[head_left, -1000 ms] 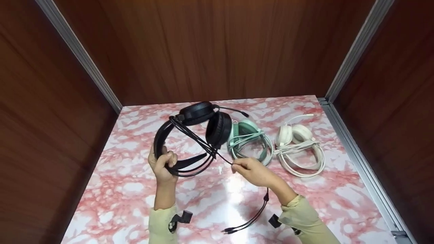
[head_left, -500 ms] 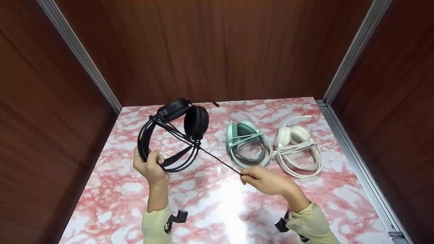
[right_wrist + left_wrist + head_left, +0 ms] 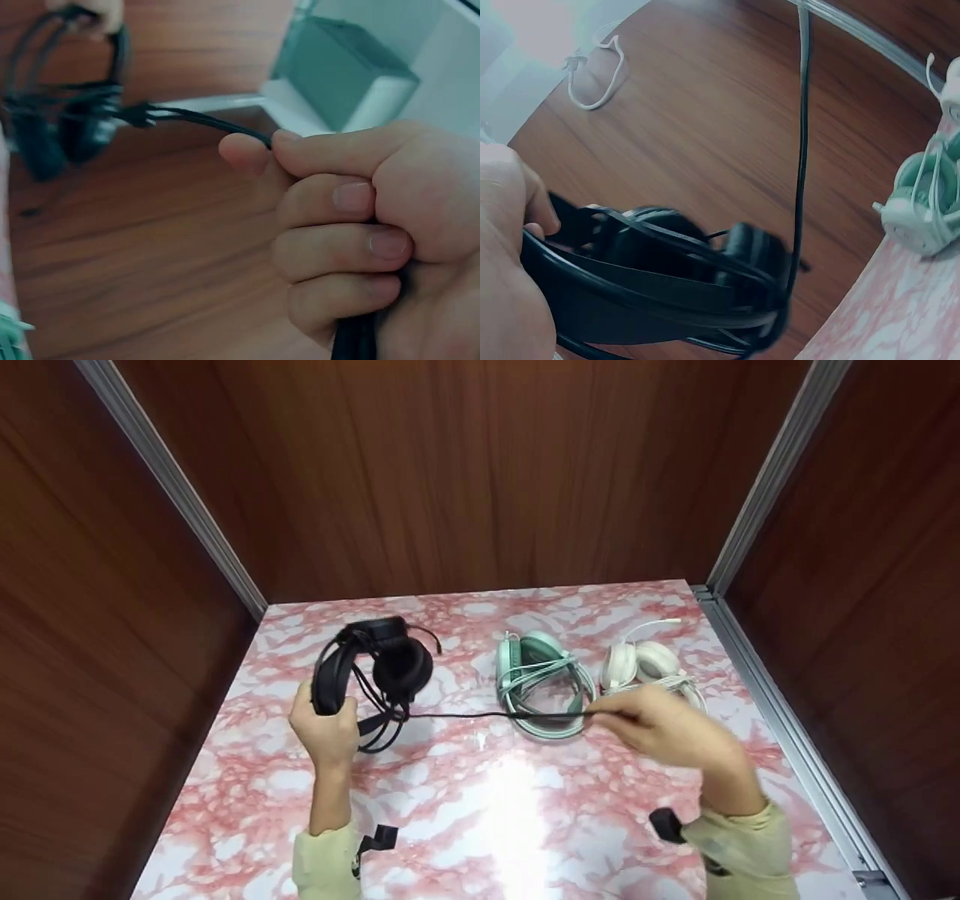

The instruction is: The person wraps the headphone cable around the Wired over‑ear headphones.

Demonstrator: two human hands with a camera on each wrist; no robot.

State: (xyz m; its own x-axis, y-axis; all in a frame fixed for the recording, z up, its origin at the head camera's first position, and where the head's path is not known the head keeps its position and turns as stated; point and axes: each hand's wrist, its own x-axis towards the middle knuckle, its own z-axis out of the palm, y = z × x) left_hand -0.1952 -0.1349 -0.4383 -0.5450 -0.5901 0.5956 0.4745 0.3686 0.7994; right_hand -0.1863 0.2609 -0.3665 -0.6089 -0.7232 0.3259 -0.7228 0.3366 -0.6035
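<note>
My left hand [image 3: 326, 735] grips a black headset [image 3: 403, 669] by its headband, holding it up over the left part of the table. Loops of black cable hang around the band and ear cups, and a thin microphone boom sticks out at the top. From the headset a length of cable [image 3: 465, 715] runs nearly straight to my right hand [image 3: 660, 727]. Thumb and forefinger pinch it there, as the right wrist view shows, with the other fingers curled over more cable in the palm. A small cable splitter [image 3: 136, 115] sits between the headset and these fingers.
A mint-green headset [image 3: 508, 664] with its cable bundled lies mid-table, behind the stretched cable. Right of it lies a white headset [image 3: 621, 666], partly covered by my right hand. Brown wood-grain panels [image 3: 480, 480] enclose the pink-and-white marbled table [image 3: 420, 817] at the back and sides.
My right hand has moved right and up, drawing out a longer stretch of cable. The left hand has shifted left with the black headset, which has turned and now sits lower.
</note>
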